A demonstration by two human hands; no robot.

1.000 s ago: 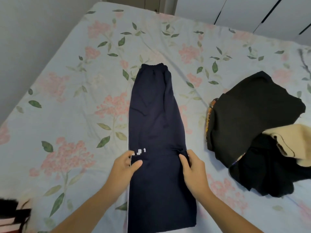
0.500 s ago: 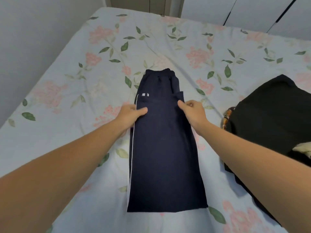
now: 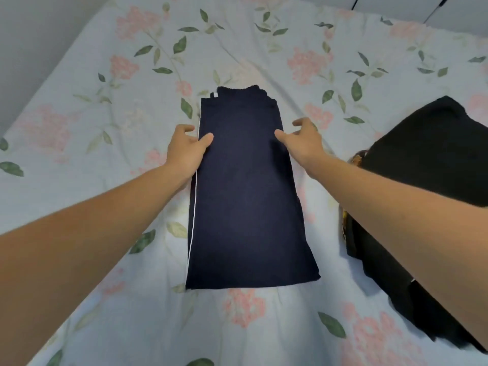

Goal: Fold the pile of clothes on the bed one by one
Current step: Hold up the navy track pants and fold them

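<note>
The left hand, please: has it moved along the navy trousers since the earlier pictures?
Yes. The left hand has moved up the navy trousers toward their waistband, against the floral bedsheet.

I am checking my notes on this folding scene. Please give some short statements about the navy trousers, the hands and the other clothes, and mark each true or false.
1. The folded navy blue trousers lie flat on the floral bed sheet. True.
2. The left hand lifts the trousers into the air. False: it rests at their left edge, thumb on the cloth.
3. The right hand has relaxed, spread fingers. True.
4. The black pile of clothes lies left of the trousers. False: it lies to their right.
</note>
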